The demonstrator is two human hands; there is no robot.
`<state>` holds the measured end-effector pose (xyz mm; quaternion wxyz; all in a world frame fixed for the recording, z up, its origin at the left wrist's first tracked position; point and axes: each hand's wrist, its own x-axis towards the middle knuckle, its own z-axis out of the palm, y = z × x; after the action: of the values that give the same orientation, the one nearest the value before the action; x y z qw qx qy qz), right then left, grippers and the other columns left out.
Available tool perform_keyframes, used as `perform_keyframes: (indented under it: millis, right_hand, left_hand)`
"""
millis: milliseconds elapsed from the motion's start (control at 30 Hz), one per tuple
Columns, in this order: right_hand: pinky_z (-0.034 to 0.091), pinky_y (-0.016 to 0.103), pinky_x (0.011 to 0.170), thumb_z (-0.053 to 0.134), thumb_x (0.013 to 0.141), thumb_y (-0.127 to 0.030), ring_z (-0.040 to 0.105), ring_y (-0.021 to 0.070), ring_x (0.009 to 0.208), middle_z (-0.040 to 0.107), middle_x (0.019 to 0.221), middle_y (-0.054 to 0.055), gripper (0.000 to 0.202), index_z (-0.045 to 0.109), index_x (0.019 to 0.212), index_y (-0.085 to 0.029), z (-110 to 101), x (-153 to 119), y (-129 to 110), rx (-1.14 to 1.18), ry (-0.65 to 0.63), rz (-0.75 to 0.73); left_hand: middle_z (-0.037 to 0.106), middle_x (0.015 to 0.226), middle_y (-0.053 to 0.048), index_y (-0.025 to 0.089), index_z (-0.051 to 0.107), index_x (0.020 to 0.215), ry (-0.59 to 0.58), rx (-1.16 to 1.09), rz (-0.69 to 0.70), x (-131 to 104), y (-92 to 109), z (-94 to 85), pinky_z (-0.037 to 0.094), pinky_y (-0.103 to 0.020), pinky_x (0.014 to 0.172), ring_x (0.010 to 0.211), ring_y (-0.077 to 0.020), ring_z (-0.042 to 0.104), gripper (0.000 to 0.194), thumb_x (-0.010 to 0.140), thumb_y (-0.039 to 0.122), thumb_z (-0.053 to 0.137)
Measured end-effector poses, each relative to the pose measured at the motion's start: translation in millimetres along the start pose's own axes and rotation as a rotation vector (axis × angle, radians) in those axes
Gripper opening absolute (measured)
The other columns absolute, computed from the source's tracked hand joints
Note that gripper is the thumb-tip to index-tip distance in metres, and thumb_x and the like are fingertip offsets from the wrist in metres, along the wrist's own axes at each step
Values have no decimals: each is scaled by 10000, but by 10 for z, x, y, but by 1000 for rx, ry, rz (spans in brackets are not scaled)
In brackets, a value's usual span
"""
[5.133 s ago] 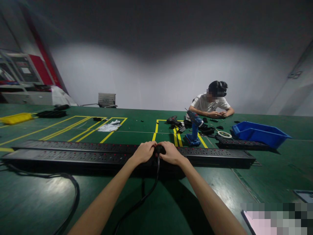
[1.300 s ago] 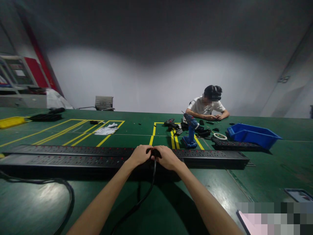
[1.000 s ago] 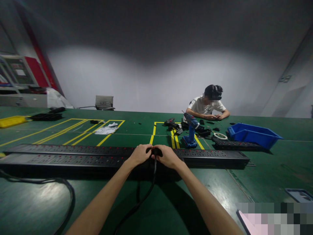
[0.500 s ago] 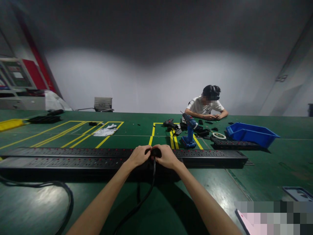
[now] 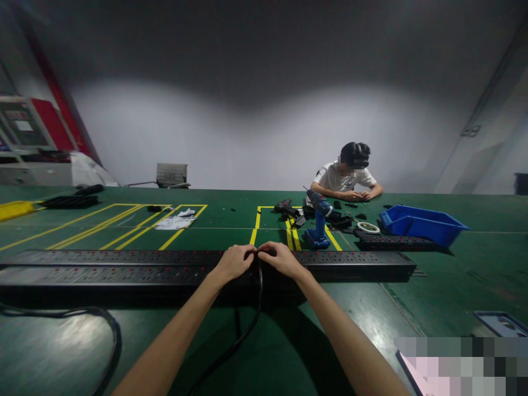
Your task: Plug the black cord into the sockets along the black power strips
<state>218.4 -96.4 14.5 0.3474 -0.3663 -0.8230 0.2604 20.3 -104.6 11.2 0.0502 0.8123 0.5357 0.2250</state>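
Note:
Two long black power strips with rows of sockets and small red marks lie side by side across the table, the rear strip [image 5: 350,258] reaching farther right than the front strip [image 5: 103,275]. Over them, my left hand [image 5: 236,263] and my right hand [image 5: 281,258] meet with curled fingers. Both pinch the upper end of a black cable [image 5: 260,291], which hangs down toward me between my forearms. The fingers cover most of that end, so its shape is hard to make out.
A blue cordless drill [image 5: 318,223] stands behind the strips, near a blue bin [image 5: 421,224] and a roll of tape [image 5: 368,227]. Papers [image 5: 176,221] lie back left. Another cable [image 5: 113,335] loops at front left. A co-worker [image 5: 350,173] leans on the far edge.
The round black piece seen between my hands is now mostly hidden. My right-hand fingers have shifted slightly up and left, closer to the left fingertips. The view has drifted slightly.

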Motion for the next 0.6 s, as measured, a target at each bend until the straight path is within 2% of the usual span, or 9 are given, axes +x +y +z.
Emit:
perform_keyframes:
  millis: [167,267,333,400,467,600]
  right_hand:
    - [423,328,899,537,865,-402,603,195,972,674,1026,36,280,653,1042,-218,-20,-12,-4,-4,-14,-43]
    - [431,321,880,529,857,-316,602,191,970,672,1025,28,259,636,1076,-227,-44,-19,8,-17,-35,-32]
    - [431,321,879,572,811,-262,600,195,975,669,1039,29,302,620,1107,-227,-51,-28,8,-52,-57,-38]
    - [416,343,909,651,749,-276,593,213,999,659,1077,40,391,602,1134,-226,-45,-45,-14,-118,-72,-72]
    - [360,399,983,695,728,-348,581,234,1035,648,1109,56,444,590,1141,-223,-23,-69,-59,-210,-58,-113]
    - [190,484,1085,575,850,-409,570,236,1067,645,1112,90,380,557,1165,-196,19,-127,-170,-405,-21,-180]
  left_hand:
    - [717,1009,-29,260,688,1035,-15,7,-14,-2,32,-24,458,-294,871,960,-204,650,281,862,283,467]
    - [713,1026,-31,259,684,1048,-21,9,-15,-6,54,-45,453,-294,874,966,-205,647,289,865,277,461]
    - [711,1032,-35,255,682,1052,-30,13,-18,-10,64,-56,452,-294,865,964,-207,646,292,867,276,457]
    - [709,1034,-39,248,681,1048,-35,22,-20,-12,67,-59,452,-292,851,956,-210,647,291,868,275,453]
    - [708,1033,-39,245,678,1039,-33,34,-17,-10,60,-52,451,-290,843,952,-211,647,287,868,270,449]
    - [707,1031,-40,244,677,1030,-28,50,-5,1,31,-17,450,-287,844,957,-211,646,278,863,262,454]
